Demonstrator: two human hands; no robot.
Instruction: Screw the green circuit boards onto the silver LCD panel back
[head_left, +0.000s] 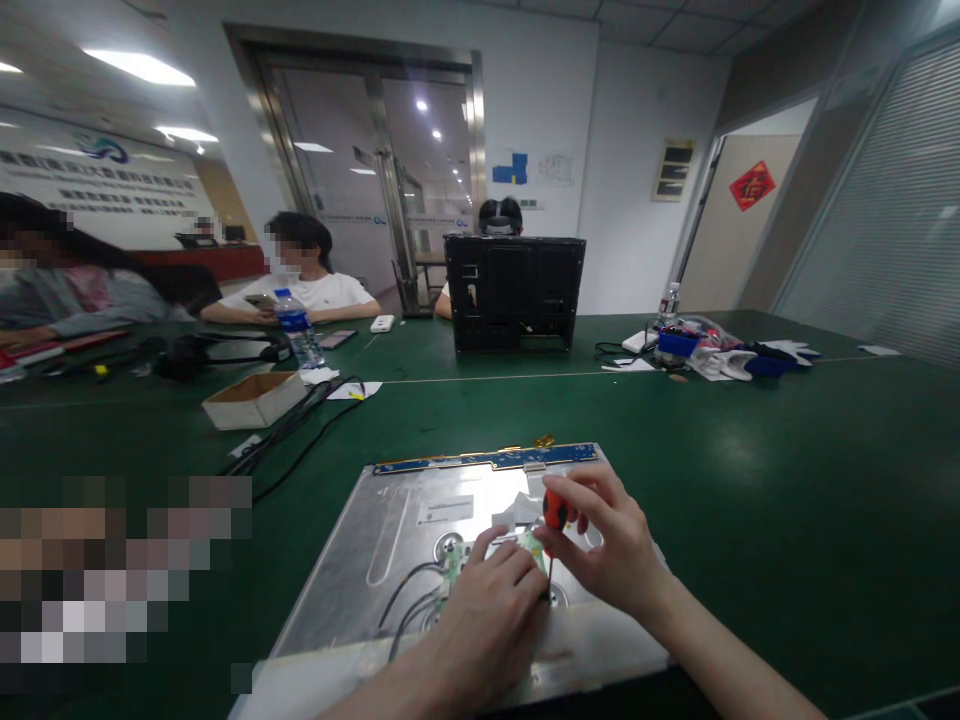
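Work on a flat metal panel; clock positions are read from its middle, 12 pointing away from the wearer. The green circuit board (pixel 454 563) lies near the centre of the metal panel (pixel 337 580), largely covered by the left hand (pixel 501 590), which rests palm down with bent fingers; whether it grips anything beneath cannot be told. The right hand (pixel 611 540) pinches the orange-and-black screwdriver (pixel 555 510) toward 3 o'clock, shaft nearly upright, tip hidden. Progress, as judged here: the board is on the panel, black cables (pixel 412 580) reach it from 8 o'clock, and one spot appears to be in work; whether a screw turns in or out, and how many are done or left, cannot be told. Edges: a blue strip board (pixel 487 461) borders 12 o'clock, a white sheet (pixel 322 660) 6 o'clock. Room for moving is widest over the green tabletop (pixel 810 480) at 2 to 3 o'clock; a loose cable bundle (pixel 300 410) and cardboard box (pixel 251 410) narrow it toward 10
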